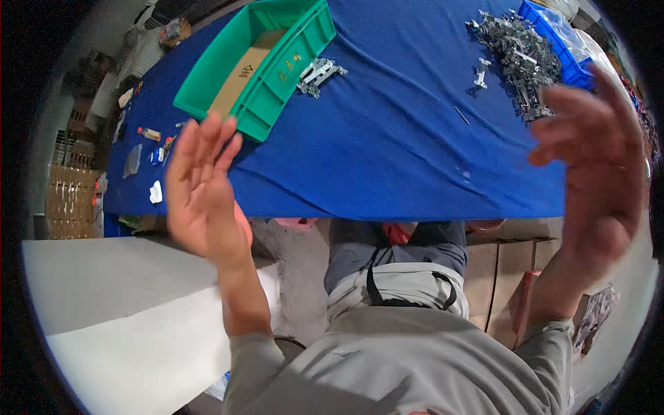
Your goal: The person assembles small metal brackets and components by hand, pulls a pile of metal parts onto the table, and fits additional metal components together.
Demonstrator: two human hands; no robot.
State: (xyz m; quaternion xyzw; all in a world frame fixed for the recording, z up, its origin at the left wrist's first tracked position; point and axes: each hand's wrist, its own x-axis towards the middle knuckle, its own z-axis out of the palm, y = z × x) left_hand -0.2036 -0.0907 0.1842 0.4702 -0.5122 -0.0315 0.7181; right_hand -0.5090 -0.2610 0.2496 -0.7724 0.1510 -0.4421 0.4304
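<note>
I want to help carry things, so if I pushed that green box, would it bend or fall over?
The green box is probably stiff, since its walls look straight and ribbed. It may be light for its size: only flat cardboard shows inside. It might drag the blue cloth along rather than tip, as the cloth already has loose creases.

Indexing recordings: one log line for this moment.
left hand: raised, open, empty; right hand: raised, open, blurred; green rectangular plastic bin: on blue cloth, left; small silver metal parts: piled right
</note>
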